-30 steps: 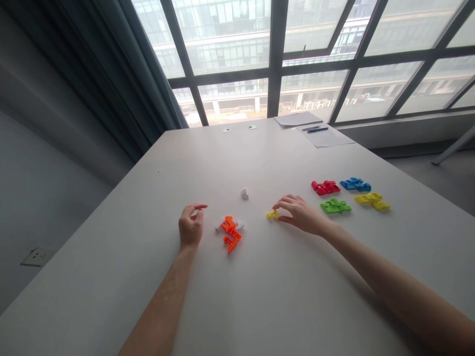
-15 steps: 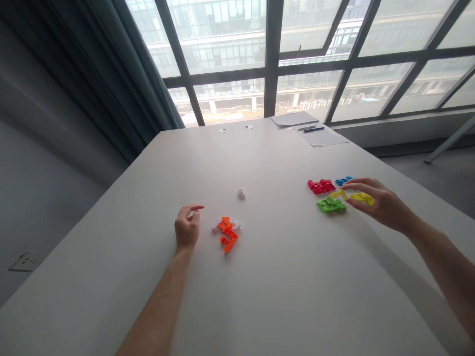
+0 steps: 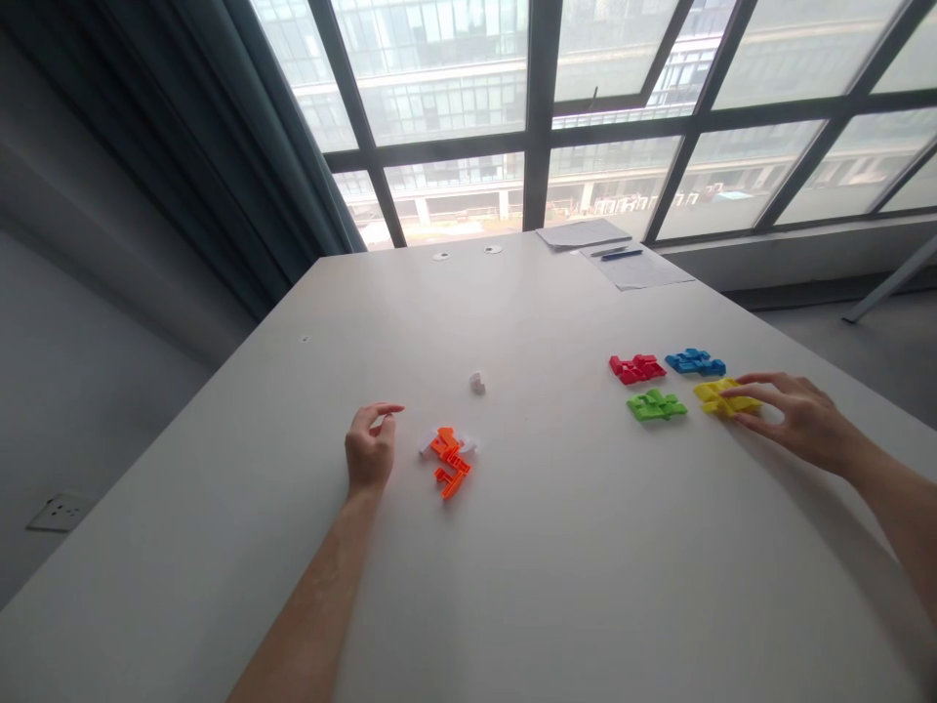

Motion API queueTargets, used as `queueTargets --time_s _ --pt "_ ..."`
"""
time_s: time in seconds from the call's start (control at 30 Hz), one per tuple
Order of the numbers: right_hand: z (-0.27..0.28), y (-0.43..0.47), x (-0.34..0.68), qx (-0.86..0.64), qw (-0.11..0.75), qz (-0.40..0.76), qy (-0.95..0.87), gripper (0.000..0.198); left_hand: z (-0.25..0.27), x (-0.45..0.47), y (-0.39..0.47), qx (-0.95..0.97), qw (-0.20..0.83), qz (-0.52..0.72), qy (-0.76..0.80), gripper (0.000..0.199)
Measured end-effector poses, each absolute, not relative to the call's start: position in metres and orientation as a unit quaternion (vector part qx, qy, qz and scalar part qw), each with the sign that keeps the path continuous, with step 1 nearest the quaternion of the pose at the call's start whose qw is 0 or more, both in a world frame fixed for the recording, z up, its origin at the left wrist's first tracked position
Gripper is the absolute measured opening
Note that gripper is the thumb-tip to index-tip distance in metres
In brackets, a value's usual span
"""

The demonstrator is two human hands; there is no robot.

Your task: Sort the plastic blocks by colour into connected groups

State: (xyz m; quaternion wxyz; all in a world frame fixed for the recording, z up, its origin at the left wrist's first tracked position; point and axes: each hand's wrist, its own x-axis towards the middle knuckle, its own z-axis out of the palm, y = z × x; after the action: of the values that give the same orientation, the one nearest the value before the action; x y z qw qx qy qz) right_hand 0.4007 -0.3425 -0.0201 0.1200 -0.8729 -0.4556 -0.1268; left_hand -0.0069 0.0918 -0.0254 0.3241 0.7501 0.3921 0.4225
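At the right, my right hand (image 3: 801, 420) has its thumb and fingers closed around part of a small pile of yellow plastic pieces (image 3: 717, 398) on the table. Which piece is in the fingers is partly hidden. Beside that pile lie green pieces (image 3: 657, 405), red pieces (image 3: 636, 369) and blue pieces (image 3: 695, 362), each colour grouped. My left hand (image 3: 370, 451) rests on the table, loosely curled with the index finger out and nothing in it. Just right of it lie orange pieces (image 3: 452, 464) mixed with white pieces (image 3: 468, 446).
A single white piece (image 3: 477, 383) lies apart on the white table (image 3: 534, 566). Papers (image 3: 636, 274) and a pen (image 3: 622, 255) are at the far edge under the window. A dark curtain (image 3: 285, 186) hangs at the left.
My right hand has moved right, carrying a yellow piece from beside the green pieces to the yellow pile. The blue pieces now show fully. My left hand stays put.
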Motion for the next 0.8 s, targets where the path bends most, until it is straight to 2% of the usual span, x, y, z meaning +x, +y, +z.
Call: queueTargets --time_s 0.43,0.67,0.8 --pt "-0.02 -0.35 0.409 -0.864 0.133 -0.128 -0.469 0.057 -0.025 -0.007 0.091 0.753 0.318 0.421 0.393 0.026" --pt "0.001 -0.332 0.387 -0.858 0.157 -0.132 -0.471 0.04 -0.026 -0.006 0.091 0.755 0.318 0.418 0.393 0.026" --pt "0.024 -0.288 0.344 -0.811 0.21 -0.135 -0.528 0.03 -0.024 -0.006 0.09 0.757 0.316 0.415 0.393 0.026"
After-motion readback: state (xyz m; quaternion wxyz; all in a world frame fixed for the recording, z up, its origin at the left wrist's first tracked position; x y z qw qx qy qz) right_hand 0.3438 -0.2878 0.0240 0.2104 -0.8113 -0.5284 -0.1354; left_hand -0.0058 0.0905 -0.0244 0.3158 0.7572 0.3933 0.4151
